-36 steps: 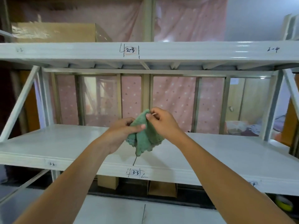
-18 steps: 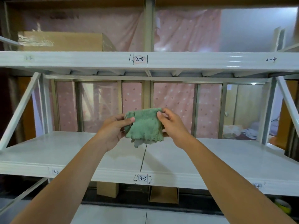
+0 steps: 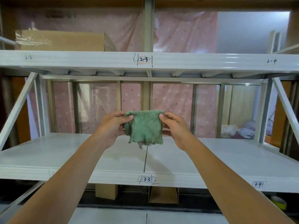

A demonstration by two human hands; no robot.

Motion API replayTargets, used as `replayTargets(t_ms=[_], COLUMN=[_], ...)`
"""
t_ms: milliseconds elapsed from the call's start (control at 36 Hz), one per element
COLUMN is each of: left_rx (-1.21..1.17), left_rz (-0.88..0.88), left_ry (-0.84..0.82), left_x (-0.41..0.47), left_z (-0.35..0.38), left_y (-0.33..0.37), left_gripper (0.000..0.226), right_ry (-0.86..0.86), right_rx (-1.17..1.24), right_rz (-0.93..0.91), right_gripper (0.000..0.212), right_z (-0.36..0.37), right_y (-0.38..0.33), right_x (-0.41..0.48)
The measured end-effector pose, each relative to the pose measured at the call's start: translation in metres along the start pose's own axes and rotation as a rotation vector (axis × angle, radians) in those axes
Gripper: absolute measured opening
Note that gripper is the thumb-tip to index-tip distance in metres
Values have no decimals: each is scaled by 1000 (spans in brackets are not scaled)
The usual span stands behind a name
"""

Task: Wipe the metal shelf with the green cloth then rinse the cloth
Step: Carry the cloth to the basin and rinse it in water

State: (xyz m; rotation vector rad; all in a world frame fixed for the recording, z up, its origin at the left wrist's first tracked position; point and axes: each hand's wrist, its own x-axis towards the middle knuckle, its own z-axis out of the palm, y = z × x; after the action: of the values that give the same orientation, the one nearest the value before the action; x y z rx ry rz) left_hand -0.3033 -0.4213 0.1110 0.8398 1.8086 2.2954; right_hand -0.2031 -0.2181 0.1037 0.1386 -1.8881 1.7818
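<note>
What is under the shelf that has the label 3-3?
A cardboard box and a second box stand below the shelf; a yellow round thing lies far right. The shelf edge covers the boxes' tops; the forearms hide other parts.

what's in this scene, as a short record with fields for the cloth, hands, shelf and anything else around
cloth: green cloth, spread open, held up over the shelf, apparently clear of it
left hand: left hand pinches the cloth's upper left corner
right hand: right hand pinches the upper right corner
shelf: white metal shelf, front edge labelled 3-3
above: upper shelf labelled 2-3, carrying a cardboard box
below: small boxes under the shelf
</note>
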Motion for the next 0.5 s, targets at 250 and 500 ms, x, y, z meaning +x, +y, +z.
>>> replayTargets(t_ms=[250,500], left_rx=[-101,-186], left_rz=[-3,-73], left_ry=[-23,-67], left_x=[1,4], left_z=[-9,11], left_y=[-5,-26], left_gripper=[17,17], right_ry=[37,120], right_rx=[-89,-143], right_rz=[-40,-20], right_gripper=[17,17], right_z=[9,-13], right_y=[3,6], right_x=[1,-12])
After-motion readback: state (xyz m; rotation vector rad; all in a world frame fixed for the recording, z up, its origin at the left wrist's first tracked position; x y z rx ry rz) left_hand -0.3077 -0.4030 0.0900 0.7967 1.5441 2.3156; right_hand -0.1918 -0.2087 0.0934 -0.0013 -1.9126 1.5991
